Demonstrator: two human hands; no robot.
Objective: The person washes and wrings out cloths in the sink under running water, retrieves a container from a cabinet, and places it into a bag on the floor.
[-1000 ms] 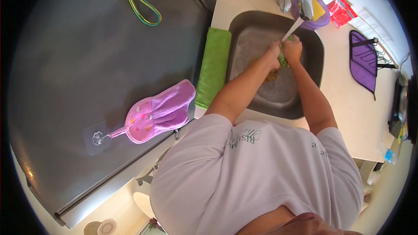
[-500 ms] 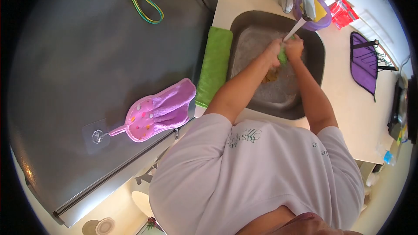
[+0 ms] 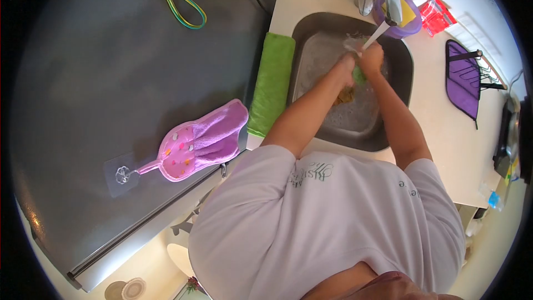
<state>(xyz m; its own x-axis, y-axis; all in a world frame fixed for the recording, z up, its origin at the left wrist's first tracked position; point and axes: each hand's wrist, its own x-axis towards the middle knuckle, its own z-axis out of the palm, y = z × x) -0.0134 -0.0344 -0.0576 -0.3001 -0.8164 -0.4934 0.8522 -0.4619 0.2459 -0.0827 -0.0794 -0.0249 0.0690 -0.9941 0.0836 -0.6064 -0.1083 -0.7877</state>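
Note:
Both my hands are over the grey sink [image 3: 304, 44], under the water stream [image 3: 377, 34] from the chrome faucet [image 3: 392, 0]. A wet green cloth [image 3: 359, 75] is bunched between them and partly hidden by the fingers. My right hand [image 3: 372, 58] is closed around its upper part, right where the water hits. On the other side, my left hand [image 3: 348, 65] grips the cloth with its fingers mostly out of sight. Below the hands a brownish-yellow crumpled thing [image 3: 345, 96] lies on the sink bottom; its kind is unclear.
A purple tub [image 3: 408, 30] with a yellow sponge stands behind the faucet, beside a red container [image 3: 436, 15]. A purple drying mat [image 3: 462, 72] with a rack lies at right. Left of the sink are a folded green towel [image 3: 272, 83] and a hanging pink hand towel [image 3: 205, 141].
My right hand has shifted slightly left, closer to my left hand. Water now splashes up beyond the hands, and the green cloth sits a little differently between them.

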